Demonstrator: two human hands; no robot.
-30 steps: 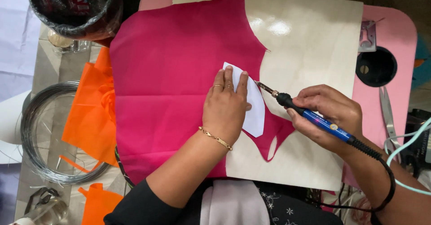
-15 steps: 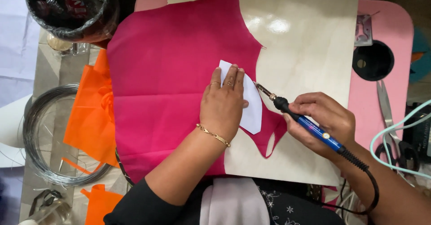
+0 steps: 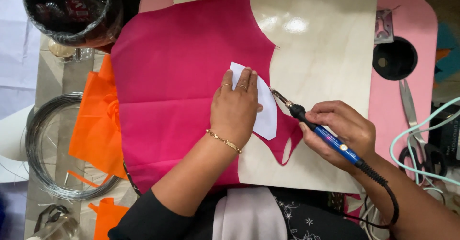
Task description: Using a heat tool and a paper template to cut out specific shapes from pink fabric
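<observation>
The left hand (image 3: pixel 235 110) wears two gold rings and a thin gold chain bracelet (image 3: pixel 224 141) at its six o'clock, above a black sleeve (image 3: pixel 143 218), while the right hand (image 3: pixel 341 130) is bare.

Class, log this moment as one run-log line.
left hand: presses paper template on pink fabric | right hand: holds hot cutting pen at template edge

A pink counter (image 3: pixel 421 39) with rounded corners carries a pale wooden board (image 3: pixel 326 53) that covers most of its top. Beside the board, on the bare pink strip, sit a round black dish (image 3: pixel 395 59) and a pair of scissors (image 3: pixel 416 125).
</observation>
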